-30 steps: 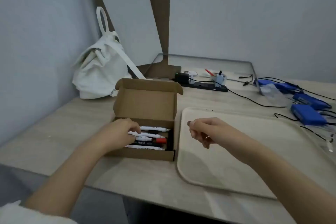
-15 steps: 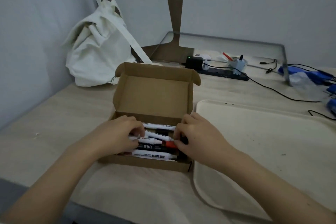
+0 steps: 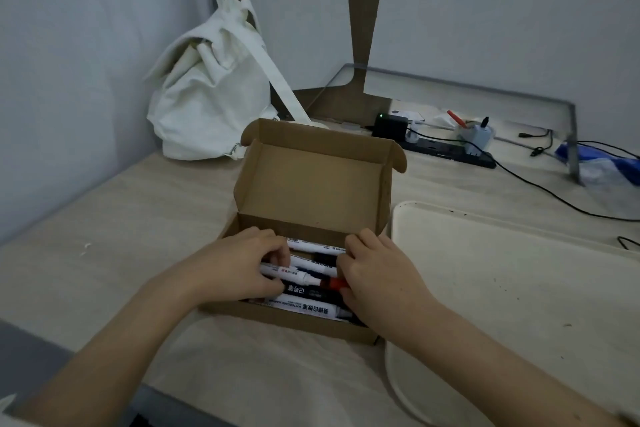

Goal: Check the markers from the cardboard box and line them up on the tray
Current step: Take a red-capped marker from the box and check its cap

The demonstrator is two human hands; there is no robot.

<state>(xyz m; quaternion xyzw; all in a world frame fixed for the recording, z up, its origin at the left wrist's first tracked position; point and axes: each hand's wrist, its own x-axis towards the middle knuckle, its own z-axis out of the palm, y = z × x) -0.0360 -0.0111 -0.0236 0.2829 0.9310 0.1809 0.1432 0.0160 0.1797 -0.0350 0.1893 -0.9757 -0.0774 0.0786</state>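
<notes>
As left fingers (image 3: 277,255) pinch a marker (image 3: 291,274), right fingers (image 3: 347,267) grip a red cap (image 3: 333,283).

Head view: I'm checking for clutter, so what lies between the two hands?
Only markers, lying in the cardboard box, between left hand and right hand; the head view shows it.

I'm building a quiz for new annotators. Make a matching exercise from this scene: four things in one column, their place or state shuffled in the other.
1 cardboard box
2 tray
3 white bag
4 markers

A flat, right of the box
B lying inside the box
C lid standing open
D back left, against the wall

Pairs: 1-C, 2-A, 3-D, 4-B
</notes>
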